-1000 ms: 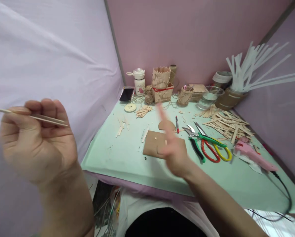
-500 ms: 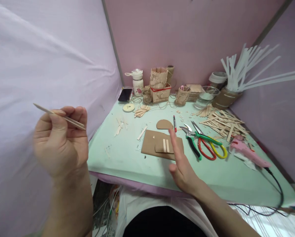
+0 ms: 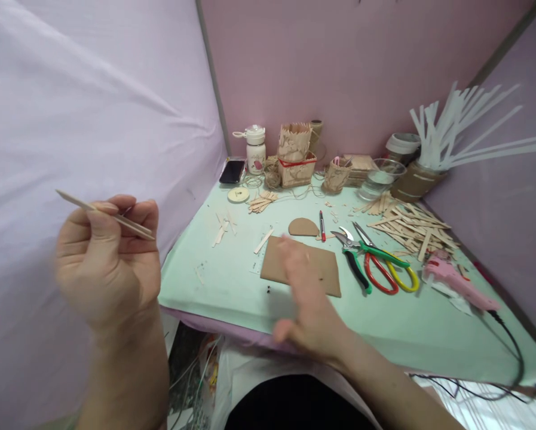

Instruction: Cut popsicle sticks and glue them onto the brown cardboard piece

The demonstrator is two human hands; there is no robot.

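Raised at the left, my left hand (image 3: 109, 263) is closed on a thin wooden stick (image 3: 73, 198), pinched between thumb and fingers, its pointed end toward the upper left. My right hand (image 3: 308, 304) is slightly blurred, with fingers stretched out and thumb apart, and holds nothing. It hovers over the brown cardboard rectangle (image 3: 325, 263) and covers part of it. Just behind the rectangle lies a half-round cardboard piece (image 3: 303, 227). A single flat stick (image 3: 263, 241) rests left of the rectangle.
Right of the cardboard are a red marker (image 3: 322, 226), pruning shears (image 3: 356, 269), scissors (image 3: 379, 273), a pink glue gun (image 3: 460, 280) and piled sticks (image 3: 411, 224). Behind stand a white bottle (image 3: 256, 152), wooden baskets (image 3: 297, 170), a clear bowl (image 3: 375, 184) and a pot of white strips (image 3: 413, 182).
My right hand has moved left over the cardboard rectangle. The small cardboard piece with two sticks is no longer visible. My left hand still holds the stick; the view has shifted slightly.
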